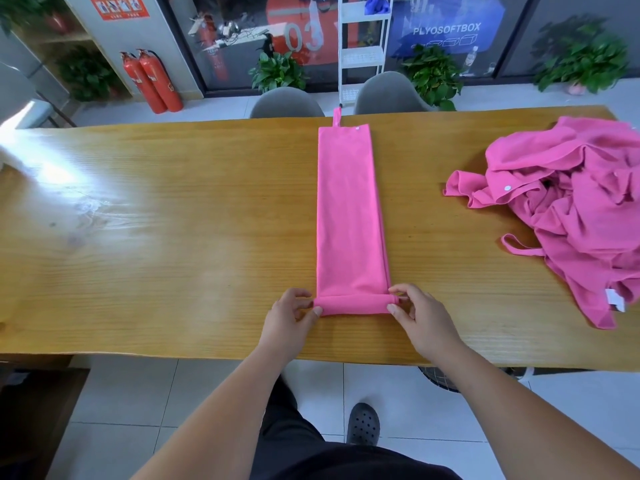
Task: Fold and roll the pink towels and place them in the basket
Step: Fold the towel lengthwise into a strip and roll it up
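Note:
A pink towel (348, 209), folded into a long narrow strip, lies on the wooden table (173, 220) and runs away from me. Its hanging loop pokes past the far edge. The near end is curled into a small roll (353, 304). My left hand (291, 315) pinches the roll's left end between thumb and fingers. My right hand (415, 317) pinches the right end the same way. A heap of crumpled pink towels (571, 209) sits on the table at the right. No basket is in view.
Two grey chairs (287, 103) stand behind the table's far edge, with a white shelf rack (363, 50) and potted plants beyond. Two red fire extinguishers (152, 81) stand at the back left. Strong glare covers the table's left part.

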`<state>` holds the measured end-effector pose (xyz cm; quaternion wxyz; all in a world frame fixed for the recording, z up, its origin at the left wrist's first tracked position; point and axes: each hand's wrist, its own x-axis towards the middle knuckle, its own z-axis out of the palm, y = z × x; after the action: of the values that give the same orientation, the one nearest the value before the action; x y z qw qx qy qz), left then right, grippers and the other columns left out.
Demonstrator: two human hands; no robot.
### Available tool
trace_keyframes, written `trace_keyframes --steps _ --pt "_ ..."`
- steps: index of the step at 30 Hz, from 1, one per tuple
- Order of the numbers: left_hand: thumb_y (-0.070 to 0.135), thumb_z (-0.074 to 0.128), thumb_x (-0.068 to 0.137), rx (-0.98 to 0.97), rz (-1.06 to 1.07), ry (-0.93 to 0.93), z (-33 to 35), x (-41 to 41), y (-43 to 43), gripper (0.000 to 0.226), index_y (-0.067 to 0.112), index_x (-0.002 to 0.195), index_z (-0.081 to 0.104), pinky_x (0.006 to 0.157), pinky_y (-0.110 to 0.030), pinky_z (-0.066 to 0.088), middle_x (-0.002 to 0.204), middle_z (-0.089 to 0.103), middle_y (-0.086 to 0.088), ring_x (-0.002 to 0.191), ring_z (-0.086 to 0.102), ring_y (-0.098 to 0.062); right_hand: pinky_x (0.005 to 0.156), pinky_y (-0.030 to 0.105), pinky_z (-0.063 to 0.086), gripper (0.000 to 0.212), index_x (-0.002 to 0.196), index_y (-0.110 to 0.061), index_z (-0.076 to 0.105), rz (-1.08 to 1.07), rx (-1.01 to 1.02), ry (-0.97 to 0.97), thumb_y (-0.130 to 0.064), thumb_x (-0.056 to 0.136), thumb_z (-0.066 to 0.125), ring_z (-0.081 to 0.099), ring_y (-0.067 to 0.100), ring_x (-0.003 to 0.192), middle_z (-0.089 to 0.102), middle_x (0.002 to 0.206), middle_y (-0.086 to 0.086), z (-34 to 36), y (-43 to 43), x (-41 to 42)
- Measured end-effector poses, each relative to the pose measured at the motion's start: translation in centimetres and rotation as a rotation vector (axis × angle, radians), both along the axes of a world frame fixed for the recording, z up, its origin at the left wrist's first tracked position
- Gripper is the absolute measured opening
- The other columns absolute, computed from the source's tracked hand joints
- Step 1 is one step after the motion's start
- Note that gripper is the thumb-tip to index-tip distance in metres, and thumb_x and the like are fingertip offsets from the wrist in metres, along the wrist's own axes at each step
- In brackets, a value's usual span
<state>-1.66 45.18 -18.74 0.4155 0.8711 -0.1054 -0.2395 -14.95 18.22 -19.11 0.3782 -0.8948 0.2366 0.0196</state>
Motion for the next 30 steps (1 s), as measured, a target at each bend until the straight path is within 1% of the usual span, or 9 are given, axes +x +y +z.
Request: trace_keyframes --steps 3,6,11,15,18,22,26,28,30 --pt "0.054 0.076 0.091 0.025 -0.002 0.043 0.2 0.1 0.1 0.027 0.039 0.108 0.060 0.080 -0.035 0.056 0.100 0.076 0.017 0.095 0.068 -0.004 0.068 0.025 0.047 0.021 0.120 -0.042 0.061 -0.065 0.100 -0.018 -0.046 0.100 0.066 0.062 0.002 0.084 0.069 0.101 -0.016 -0.2 0.4 -0.4" --pt "0.056 0.078 0.088 0.107 0.012 -0.013 0.5 0.7 -0.1 0.031 0.040 0.105 0.059 0.071 -0.038 0.057 0.091 0.072 0.015 0.084 0.067 -0.007 0.065 0.029 0.051 0.018 0.113 -0.042 0.059 -0.092 0.001 0.010 -0.049 0.098 0.065 0.061 0.004 0.085 0.064 0.094 -0.016 0.3 0.8 -0.2" --pt "0.040 0.076 0.094 0.223 -0.060 -0.381 1.2 0.7 -1.8 0.017 0.038 0.108 0.068 0.091 -0.037 0.043 0.114 0.060 0.022 0.109 0.047 -0.013 0.071 0.030 0.049 0.014 0.110 -0.039 0.065 -0.056 -0.342 -0.077 -0.038 0.097 0.071 0.048 0.007 0.105 0.054 0.112 -0.022 1.4 1.4 1.4" --pt "0.010 0.069 0.095 0.295 -0.222 -0.665 0.4 0.0 -2.3 0.022 0.029 0.102 0.078 0.082 -0.043 0.048 0.104 0.071 0.017 0.100 0.055 -0.022 0.071 0.031 0.048 0.026 0.106 -0.030 0.077 0.132 -0.602 -0.155 -0.011 0.089 0.080 0.051 0.015 0.092 0.068 0.106 -0.019 -0.1 1.4 1.5" --pt "0.018 0.069 0.096 0.294 -0.250 -0.756 -0.4 -0.8 -1.0 0.028 0.030 0.120 0.077 0.082 -0.041 0.049 0.117 0.073 0.018 0.103 0.059 -0.021 0.075 0.034 0.050 0.034 0.127 -0.027 0.073 0.187 -0.623 -0.187 -0.018 0.093 0.074 0.053 0.017 0.096 0.067 0.124 -0.017 -0.7 1.2 0.2" --pt "0.035 0.075 0.093 0.355 -0.290 -0.638 -0.4 -1.0 -0.5 0.047 0.038 0.139 0.066 0.092 -0.038 0.048 0.138 0.064 0.023 0.114 0.055 -0.016 0.082 0.034 0.051 0.046 0.142 -0.032 0.062 0.211 -0.576 -0.076 -0.036 0.096 0.070 0.052 0.014 0.106 0.058 0.138 -0.022 -0.5 1.1 -0.1" --pt "0.033 0.068 0.100 0.281 -0.194 -0.406 0.5 -0.2 -1.1 0.040 0.043 0.139 0.061 0.095 -0.034 0.042 0.121 0.067 0.022 0.112 0.054 -0.015 0.084 0.027 0.046 0.042 0.146 -0.041 0.055 0.104 -0.327 0.030 -0.038 0.104 0.060 0.047 0.009 0.122 0.055 0.142 -0.027 1.0 0.9 1.2" --pt "0.039 0.066 0.102 0.198 -0.134 -0.279 0.9 0.3 -0.9 0.035 0.043 0.135 0.060 0.093 -0.036 0.049 0.110 0.065 0.019 0.104 0.059 -0.012 0.083 0.029 0.049 0.041 0.146 -0.044 0.052 0.071 -0.219 0.052 -0.043 0.105 0.058 0.052 0.008 0.117 0.057 0.132 -0.020 1.5 0.6 1.3" --pt "0.043 0.066 0.101 0.120 -0.099 -0.177 0.9 0.6 -0.6 0.033 0.039 0.133 0.058 0.085 -0.036 0.056 0.116 0.069 0.019 0.097 0.063 -0.005 0.078 0.032 0.054 0.041 0.144 -0.050 0.048 0.021 -0.107 0.072 -0.050 0.104 0.057 0.058 0.004 0.098 0.055 0.118 -0.015 1.4 0.3 1.1"
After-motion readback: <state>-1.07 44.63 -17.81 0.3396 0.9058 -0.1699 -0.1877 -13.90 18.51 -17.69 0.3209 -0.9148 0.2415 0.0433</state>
